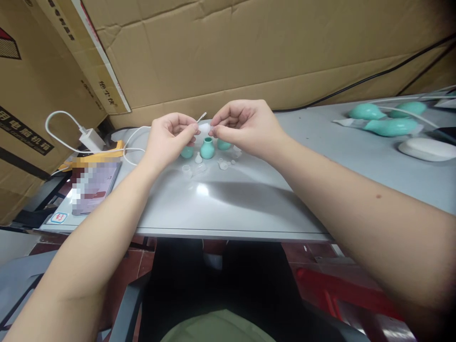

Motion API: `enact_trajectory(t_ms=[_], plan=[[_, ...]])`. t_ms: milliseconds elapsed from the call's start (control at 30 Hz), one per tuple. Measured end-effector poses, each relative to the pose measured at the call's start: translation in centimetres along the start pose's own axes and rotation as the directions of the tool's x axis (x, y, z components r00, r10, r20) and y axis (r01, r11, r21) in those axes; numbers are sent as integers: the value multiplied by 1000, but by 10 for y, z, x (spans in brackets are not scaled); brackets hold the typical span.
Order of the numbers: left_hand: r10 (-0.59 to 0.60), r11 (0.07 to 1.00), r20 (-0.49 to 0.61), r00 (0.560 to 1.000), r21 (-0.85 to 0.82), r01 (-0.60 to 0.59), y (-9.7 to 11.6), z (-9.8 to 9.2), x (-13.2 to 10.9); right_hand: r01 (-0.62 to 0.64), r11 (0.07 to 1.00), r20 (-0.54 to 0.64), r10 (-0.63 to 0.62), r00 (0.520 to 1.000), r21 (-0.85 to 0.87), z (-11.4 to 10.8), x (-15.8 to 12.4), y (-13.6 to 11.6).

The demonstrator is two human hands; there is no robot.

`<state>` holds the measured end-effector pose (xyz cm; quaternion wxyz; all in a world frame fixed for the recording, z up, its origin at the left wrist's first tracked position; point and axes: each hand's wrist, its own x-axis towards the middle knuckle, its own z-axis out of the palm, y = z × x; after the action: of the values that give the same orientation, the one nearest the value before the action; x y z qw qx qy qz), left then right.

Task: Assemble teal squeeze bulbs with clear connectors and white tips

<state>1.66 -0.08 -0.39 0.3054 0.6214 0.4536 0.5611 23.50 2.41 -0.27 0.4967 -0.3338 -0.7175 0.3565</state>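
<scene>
My left hand (pixel 174 133) and my right hand (pixel 238 126) meet above the grey table, fingertips pinched on a small translucent white plastic piece (pixel 204 128) between them. Its exact kind is too small to make out. Just below stands an open-necked teal rubber bulb (pixel 207 149), upright. Two more teal bulbs, one on the left (pixel 187 152) and one on the right (pixel 223 144), are partly hidden by my hands. Small clear plastic parts lie in front: a cone-shaped tip (pixel 198 157), a ring-like piece (pixel 186 171) and several bits (pixel 224 164) on the right.
A phone (pixel 96 187) lies at the left near a yellow power strip (pixel 96 157) with a white charger (pixel 91 140) and cable. Several teal bulbs (pixel 392 126) and a white mouse (pixel 427 149) are at the right. Cardboard (pixel 249 52) walls the back; the table's front edge (pixel 228 234) is near me.
</scene>
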Motion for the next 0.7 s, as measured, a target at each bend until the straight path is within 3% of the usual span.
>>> enact_trajectory(t_ms=[233,500,700], plan=[[-21,1000,-4,1000,-7,21,-7,1,1,-4,999,-65,8,998,54,4,0,3],[-54,998,-14,998,-23,53,-8,4,-2,-18,1000,-32,18,999,-1,4,-1,6],[-70,996,6,998,-59,70,-8,0,-2,-43,997,-29,45,999,68,7,0,4]])
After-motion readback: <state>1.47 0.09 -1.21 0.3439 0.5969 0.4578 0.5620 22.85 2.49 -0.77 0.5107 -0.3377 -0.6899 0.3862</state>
